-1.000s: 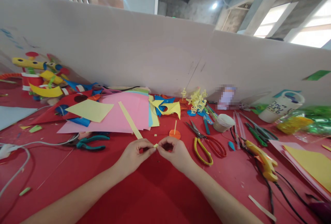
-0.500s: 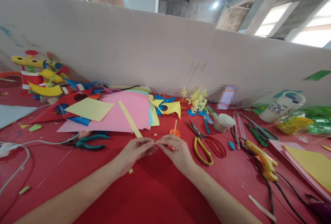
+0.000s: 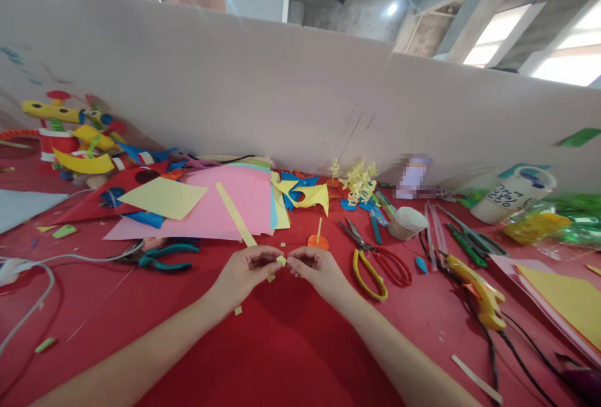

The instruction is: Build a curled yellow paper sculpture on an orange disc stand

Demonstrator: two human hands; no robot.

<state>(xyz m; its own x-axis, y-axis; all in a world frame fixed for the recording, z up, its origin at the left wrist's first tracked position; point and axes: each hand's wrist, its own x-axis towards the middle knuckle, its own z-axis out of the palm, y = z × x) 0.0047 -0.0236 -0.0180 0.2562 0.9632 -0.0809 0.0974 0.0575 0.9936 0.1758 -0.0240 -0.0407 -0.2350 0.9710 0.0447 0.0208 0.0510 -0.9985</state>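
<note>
A small pale yellow paper piece (image 3: 281, 260) is pinched between the thumb and fingers of my left hand (image 3: 248, 270). The fingertips of my right hand (image 3: 319, 270) are closed in a pinch at the right edge of that piece. Behind my left hand lies a long yellow paper strip (image 3: 235, 214), partly on pink sheets. An orange disc (image 3: 318, 242) with an upright yellow stick (image 3: 319, 229) is just beyond my right hand. Small yellow paper squares lie around, one (image 3: 238, 310) below my left wrist.
Right of my hands lie cutters with yellow and red handles (image 3: 370, 263), a paper cup (image 3: 407, 223) and a yellow glue gun (image 3: 479, 288) with its cable. Teal-handled pliers (image 3: 169, 257) and pink sheets (image 3: 230, 197) are to the left. A white partition (image 3: 282, 94) closes off the back.
My fingertips have shifted slightly apart, and more of the small yellow paper piece shows between them. Another little yellow square has come into sight below my left fingers.
</note>
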